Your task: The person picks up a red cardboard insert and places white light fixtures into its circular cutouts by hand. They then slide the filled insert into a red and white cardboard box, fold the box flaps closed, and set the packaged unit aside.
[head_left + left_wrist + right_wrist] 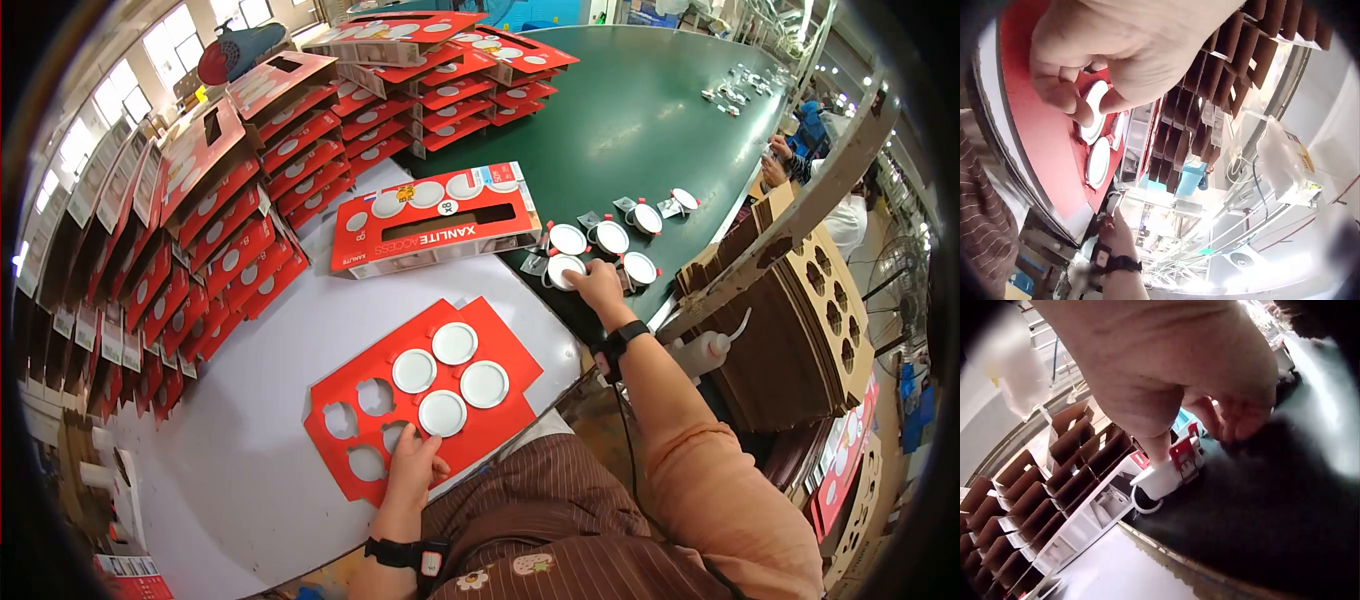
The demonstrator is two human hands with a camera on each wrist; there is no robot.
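Note:
A red cardboard insert (490, 438) with round cut-outs lies on the white table, four of its holes filled with white round downlights. At its near side my left hand (405, 470) rests, fingers bent beside a cut-out, tips right at the rim of the nearest downlight (442, 413); I cannot tell whether they pinch anything. Over on the green table, my right hand (600, 287) holds a loose downlight (562, 272), thumb on its white face and fingers curled at the far side. Red clips (1185, 456) and a white cable loop show on it in the right wrist view.
Several more downlights (612, 237) lie around the right hand. A red XANLITE box (435, 240) lies behind the insert. Tall stacks of red boxes (230, 230) fill the left and back. Brown cardboard dividers (790, 310), a white bottle (700, 352) and a slanted post stand at right.

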